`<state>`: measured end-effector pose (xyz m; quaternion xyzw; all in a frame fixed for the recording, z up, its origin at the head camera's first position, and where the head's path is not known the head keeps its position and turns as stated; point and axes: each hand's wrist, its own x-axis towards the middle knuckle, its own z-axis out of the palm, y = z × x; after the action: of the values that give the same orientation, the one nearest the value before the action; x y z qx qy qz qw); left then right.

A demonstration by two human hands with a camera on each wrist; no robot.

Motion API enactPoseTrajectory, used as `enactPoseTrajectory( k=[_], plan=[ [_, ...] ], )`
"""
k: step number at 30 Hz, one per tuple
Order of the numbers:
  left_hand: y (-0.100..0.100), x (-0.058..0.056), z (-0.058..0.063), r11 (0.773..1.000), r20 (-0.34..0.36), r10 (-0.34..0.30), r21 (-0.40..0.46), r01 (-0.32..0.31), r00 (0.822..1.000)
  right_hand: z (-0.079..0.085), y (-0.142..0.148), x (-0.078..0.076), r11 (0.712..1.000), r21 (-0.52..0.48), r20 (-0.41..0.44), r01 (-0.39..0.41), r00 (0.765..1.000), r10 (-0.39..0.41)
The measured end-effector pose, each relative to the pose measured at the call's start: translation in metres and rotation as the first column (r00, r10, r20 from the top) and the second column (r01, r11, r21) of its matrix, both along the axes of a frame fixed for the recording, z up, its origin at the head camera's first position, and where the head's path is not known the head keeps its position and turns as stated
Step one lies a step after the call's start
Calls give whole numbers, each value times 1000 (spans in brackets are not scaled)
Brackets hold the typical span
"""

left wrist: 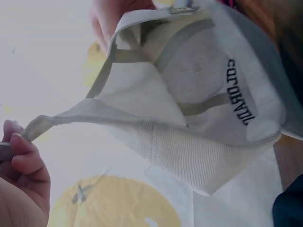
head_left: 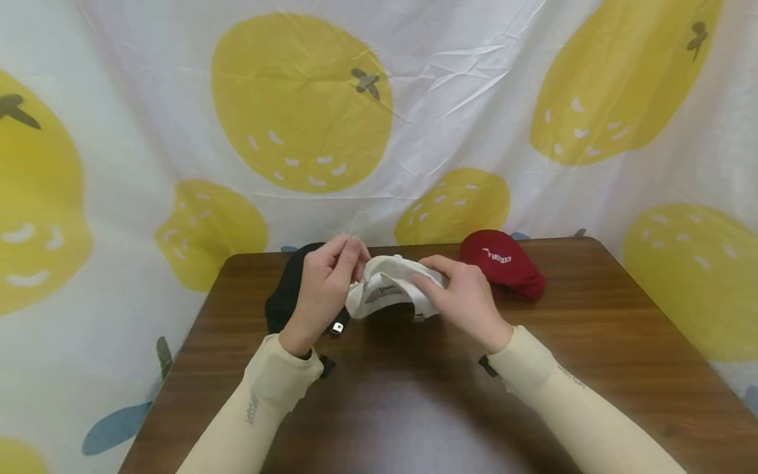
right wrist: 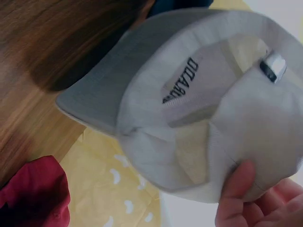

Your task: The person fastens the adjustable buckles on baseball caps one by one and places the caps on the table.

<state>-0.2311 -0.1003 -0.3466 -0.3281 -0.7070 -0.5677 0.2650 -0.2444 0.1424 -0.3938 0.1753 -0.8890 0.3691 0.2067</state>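
Observation:
An off-white baseball cap [head_left: 387,270] is held up over the table, its inside turned toward the head view. Dark lettering [left wrist: 237,92] shows on the inner lining. At the left, my left hand [head_left: 328,280] pinches the end of the cap's back strap [left wrist: 40,125], which is drawn out long. My right hand [head_left: 464,296] grips the other side of the cap by its fabric edge, thumb [right wrist: 240,178] laid on the cloth. A small metal buckle [right wrist: 274,67] sits on the rim. The cap's brim [right wrist: 94,97] points away from me and down.
Behind my left hand a black cap [head_left: 290,283] lies on the brown wooden table [head_left: 403,421], a metal buckle [head_left: 337,327] beside it. A red cap [head_left: 497,263] rests at the back right. A lemon-print curtain [head_left: 438,99] hangs behind the table.

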Motion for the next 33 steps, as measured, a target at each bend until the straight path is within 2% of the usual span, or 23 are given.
enactPoseTrajectory(
  k=[5, 7, 12, 16, 19, 23, 26, 28, 31, 33],
  plan=[
    [-1, -13, 11, 1000, -11, -13, 22, 13, 1000, -3, -4, 3, 1000, -16, -70, -25, 997, 24],
    [-1, -19, 12, 999, -10, -33, 26, 33, 999, -4, -7, 4, 999, -9, -115, -44, 992, 43],
    [4, -14, 27, 995, -8, -90, 46, 90, 996, -10, -17, 3, 996, 77, -217, -54, 974, 69],
    [8, -10, 35, 992, -18, -107, 65, 108, 994, -18, -20, 0, 983, 181, -299, 5, 953, 50],
    [10, -10, 38, 992, -24, -104, 72, 105, 994, -22, -18, -2, 977, 204, -368, 66, 930, 14],
    [13, -11, 39, 991, -36, -105, 83, 108, 994, -25, -14, -3, 978, 171, -461, 116, 887, -24],
    [15, -11, 40, 990, -42, -103, 92, 107, 994, -26, -15, -2, 972, 184, -530, 144, 848, -25],
    [16, -11, 41, 989, -46, -103, 98, 107, 994, -28, -18, 0, 962, 226, -586, 157, 810, 6],
    [18, -12, 42, 988, -52, -111, 100, 116, 992, -35, -24, 6, 939, 308, -655, 152, 750, 93],
    [19, -12, 42, 987, -61, -120, 98, 126, 991, -40, -28, 9, 924, 348, -682, 159, 719, 133]
  ],
)
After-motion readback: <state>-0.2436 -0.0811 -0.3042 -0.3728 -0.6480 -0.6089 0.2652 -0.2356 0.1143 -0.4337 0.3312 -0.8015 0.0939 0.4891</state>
